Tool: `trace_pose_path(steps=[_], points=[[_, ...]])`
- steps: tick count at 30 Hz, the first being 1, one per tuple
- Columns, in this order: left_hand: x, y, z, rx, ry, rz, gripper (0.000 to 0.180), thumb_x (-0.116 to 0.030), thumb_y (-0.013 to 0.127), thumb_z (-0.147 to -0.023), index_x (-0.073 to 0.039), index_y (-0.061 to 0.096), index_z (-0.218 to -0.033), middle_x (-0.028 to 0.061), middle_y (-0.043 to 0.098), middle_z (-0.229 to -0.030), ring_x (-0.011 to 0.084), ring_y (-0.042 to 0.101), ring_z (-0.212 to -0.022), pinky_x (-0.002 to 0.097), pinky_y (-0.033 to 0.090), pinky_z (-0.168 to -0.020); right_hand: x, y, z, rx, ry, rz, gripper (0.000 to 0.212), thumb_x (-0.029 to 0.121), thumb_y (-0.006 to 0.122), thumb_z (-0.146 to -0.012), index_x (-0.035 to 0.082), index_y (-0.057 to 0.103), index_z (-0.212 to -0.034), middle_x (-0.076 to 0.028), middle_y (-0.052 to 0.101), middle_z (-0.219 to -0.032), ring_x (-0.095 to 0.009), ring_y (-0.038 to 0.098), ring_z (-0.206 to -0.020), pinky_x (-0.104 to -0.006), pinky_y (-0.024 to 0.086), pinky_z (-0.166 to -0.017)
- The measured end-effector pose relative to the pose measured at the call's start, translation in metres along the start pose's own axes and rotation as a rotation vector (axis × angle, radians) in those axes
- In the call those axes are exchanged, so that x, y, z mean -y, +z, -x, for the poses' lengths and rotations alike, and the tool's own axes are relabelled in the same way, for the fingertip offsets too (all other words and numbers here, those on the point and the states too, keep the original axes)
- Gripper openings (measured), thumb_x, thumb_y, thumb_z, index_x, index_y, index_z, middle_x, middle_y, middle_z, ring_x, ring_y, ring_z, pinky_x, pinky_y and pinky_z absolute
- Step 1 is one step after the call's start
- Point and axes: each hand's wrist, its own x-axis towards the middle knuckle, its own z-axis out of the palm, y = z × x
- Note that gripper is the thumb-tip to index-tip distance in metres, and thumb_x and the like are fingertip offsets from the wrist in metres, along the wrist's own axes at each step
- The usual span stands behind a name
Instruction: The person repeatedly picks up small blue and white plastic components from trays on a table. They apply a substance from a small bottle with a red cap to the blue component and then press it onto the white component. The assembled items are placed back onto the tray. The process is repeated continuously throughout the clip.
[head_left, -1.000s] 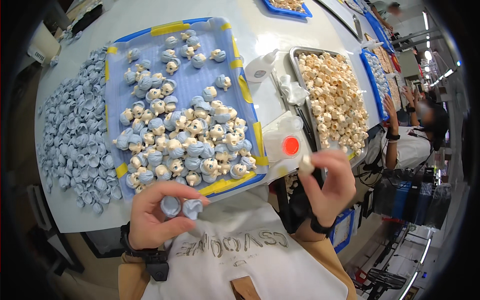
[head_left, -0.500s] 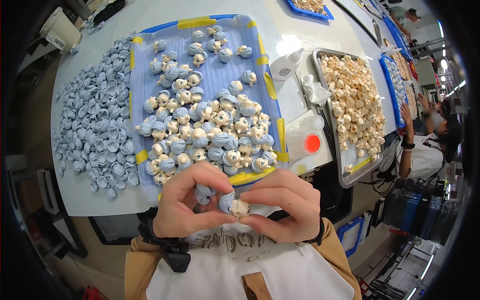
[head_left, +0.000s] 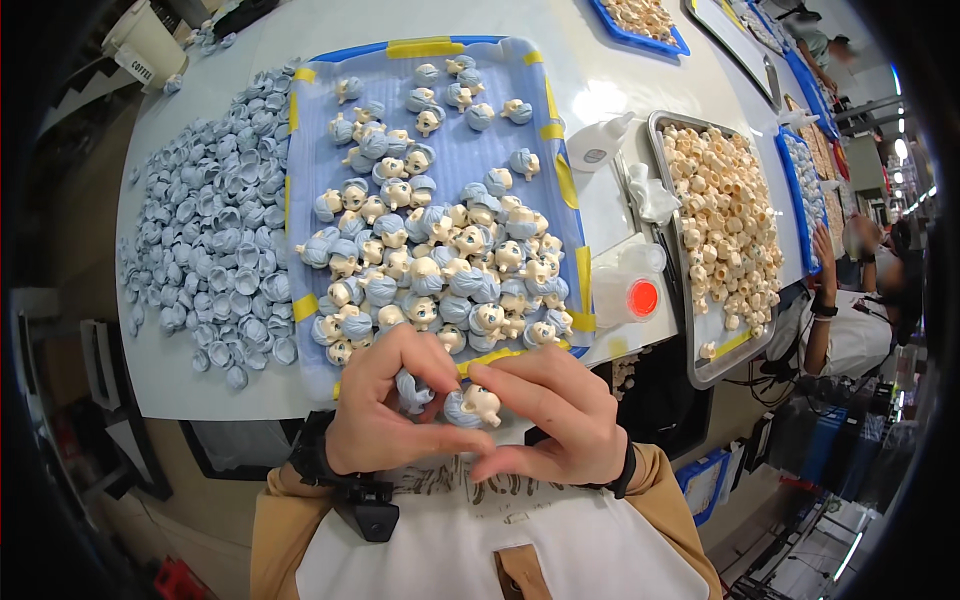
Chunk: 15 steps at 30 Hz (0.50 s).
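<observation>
Doll head (head_left: pixel 474 406): between both hands, over the lap, just off the tray's near edge. Blue hair on its left, cream face turned right.

Left hand (head_left: pixel 390 420): fingers curled round a loose hair piece (head_left: pixel 412 392), thumb reaching under the head. Tucked that way, the piece probably keeps the thumb free. Right hand (head_left: pixel 565 415): thumb and forefinger spread apart, forefinger at the head's top, thumb clear below. Cannot tell which fingers bear the weight.

Blue tray (head_left: pixel 480 150): many similar heads on cloth; yellow tape (head_left: pixel 563 185) along the edges, likely to stop the cloth slipping. Hair pile (head_left: pixel 220 240) lies left, cream parts (head_left: pixel 725 210) in the metal tray (head_left: pixel 690 375) right; each supply seems set within one hand's reach. White bottle (head_left: pixel 600 140) and red-marked jar (head_left: pixel 642 298) stand between the trays, presumably handy to the right.
</observation>
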Motion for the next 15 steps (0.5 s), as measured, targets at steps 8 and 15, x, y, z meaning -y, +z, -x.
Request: trace_pose_path(steps=[8,15], points=[[-0.009,0.0,-0.003,0.093,-0.285,-0.016,0.05,-0.025,0.087,-0.058,-0.009,0.045,-0.08,-0.002,0.048,-0.073,0.0018,0.04,-0.057,0.0176,0.033,-0.046,-0.01,0.003,0.001,0.022,-0.02,-0.022,0.055,0.034,0.078,-0.061,-0.001,0.06,-0.099,-0.011,0.059,-0.088,-0.025,0.056,-0.073,-0.0324,0.044,-0.062],[-0.013,-0.007,-0.007,0.347,-0.158,-0.229,0.061,-0.043,0.088,-0.049,-0.01,0.043,-0.075,-0.0023,0.044,-0.064,0.0069,0.041,-0.052,0.0229,0.034,-0.045,-0.013,0.01,0.006,0.12,-0.017,-0.337,0.049,0.031,0.079,-0.061,-0.001,0.06,-0.092,-0.01,0.059,-0.087,-0.025,0.057,-0.074,-0.0321,0.046,-0.062]])
